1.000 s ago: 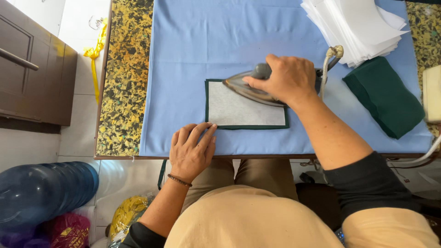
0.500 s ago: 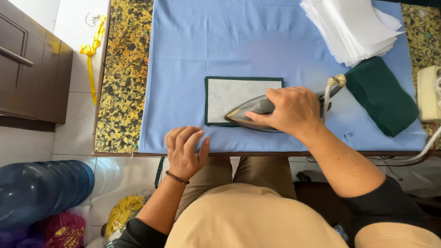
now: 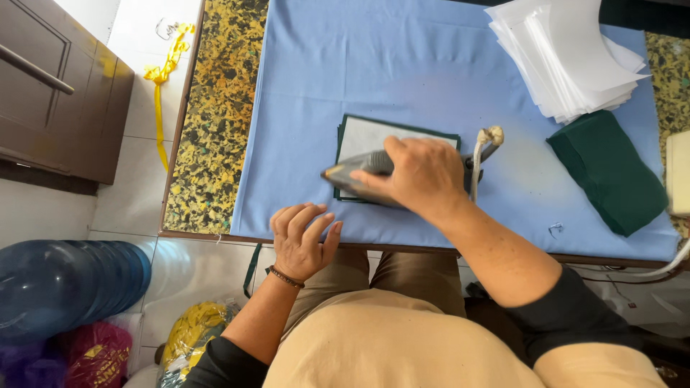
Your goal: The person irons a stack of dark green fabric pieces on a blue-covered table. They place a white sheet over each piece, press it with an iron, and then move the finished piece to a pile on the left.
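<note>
Iron (image 3: 359, 169) gripped in right hand (image 3: 420, 176), pressing green-edged white cloth (image 3: 363, 136).
It had slid toward the cloth's near-left corner; left hand (image 3: 300, 237), fingers spread, rested empty at the table's (image 3: 302, 79) near edge.

Blue cloth (image 3: 374, 65): broad bare stretch across the upper centre and upper left of the frame, open to a hand.
Obstacles, centre: iron (image 3: 359, 169) under the right hand (image 3: 420, 176), on a green-edged white piece (image 3: 363, 133); white cord (image 3: 480, 154) rising just right of it.
Obstacles, upper right: stack of white sheets (image 3: 568, 54); folded dark green fabric (image 3: 611, 169) below it.
Near edge, lower centre: left hand (image 3: 302, 241) resting flat.
Free lane: between cord and green fabric, right of centre.
</note>
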